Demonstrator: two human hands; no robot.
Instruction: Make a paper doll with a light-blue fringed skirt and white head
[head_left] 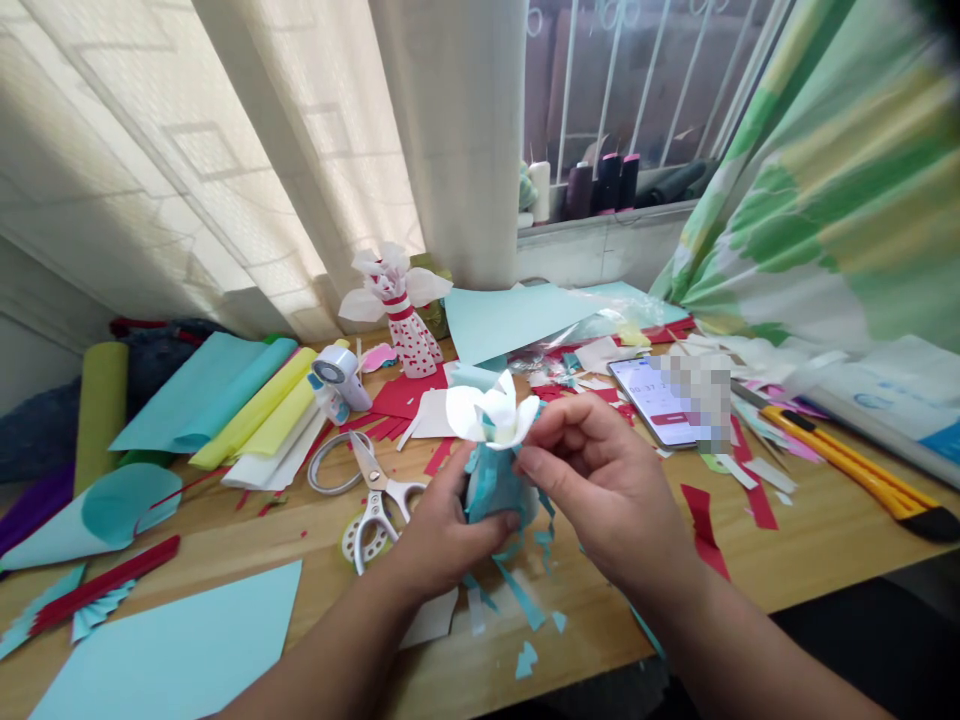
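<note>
In the middle of the head view is a small blue paper craft piece with white paper petals spreading from its top. My left hand is wrapped round its blue body, the thumb across the front. My right hand is closed in a pinch at the right edge of the petals, thumb and forefinger at a petal's rim. Thin blue paper strips hang below the piece. Left of my left hand lie white-handled scissors, beside a tape roll.
Behind stands a red-and-white paper craft. Rolled coloured paper lies at left, with a blue sheet in front. At right are a phone and a yellow utility knife. Red scraps and blue scraps litter the table.
</note>
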